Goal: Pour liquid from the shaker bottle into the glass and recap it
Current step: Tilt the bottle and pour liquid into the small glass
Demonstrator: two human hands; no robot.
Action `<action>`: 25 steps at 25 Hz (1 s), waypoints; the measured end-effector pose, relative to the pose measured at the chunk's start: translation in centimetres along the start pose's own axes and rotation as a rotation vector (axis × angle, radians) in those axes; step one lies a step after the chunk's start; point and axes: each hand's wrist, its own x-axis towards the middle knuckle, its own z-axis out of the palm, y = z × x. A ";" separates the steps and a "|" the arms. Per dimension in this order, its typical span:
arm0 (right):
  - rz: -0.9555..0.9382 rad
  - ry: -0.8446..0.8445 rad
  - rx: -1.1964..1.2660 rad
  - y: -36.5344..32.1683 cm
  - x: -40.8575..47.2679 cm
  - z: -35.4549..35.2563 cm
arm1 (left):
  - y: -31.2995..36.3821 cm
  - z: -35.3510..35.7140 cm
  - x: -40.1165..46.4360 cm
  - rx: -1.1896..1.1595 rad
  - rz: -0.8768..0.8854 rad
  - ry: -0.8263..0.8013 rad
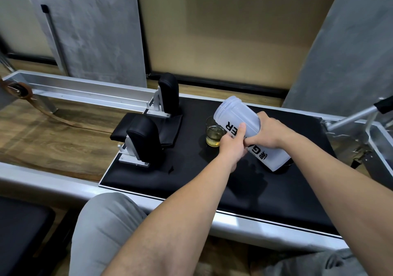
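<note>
A translucent white shaker bottle [240,118] with black lettering is tilted, with its uncapped threaded mouth up and to the left, above the glass. My left hand [232,146] grips its near side, and my right hand [270,131] grips the far side. A small clear glass [213,134] stands on the black padded platform [170,182], partly hidden behind the bottle's mouth and my left hand. Yellowish liquid fills its lower part. A dark round shape [288,165], perhaps the cap, peeks out under the bottle's base. No stream of liquid is visible.
Two black padded shoulder rests [144,141] [169,93] stand on metal brackets left of the glass. Aluminium rails [85,88] run to the left over a wooden floor. A metal bar [353,116] sits at the right. My grey-trousered knee [102,229] is below the platform.
</note>
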 end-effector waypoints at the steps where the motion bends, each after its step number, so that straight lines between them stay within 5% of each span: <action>1: -0.001 0.001 -0.001 0.0 0.0 0.0 | 0.0 0.0 0.0 -0.003 0.001 -0.002; 25: -0.013 -0.018 -0.016 -0.9 -0.3 -0.5 | 0.0 -0.2 0.5 -0.030 0.009 -0.026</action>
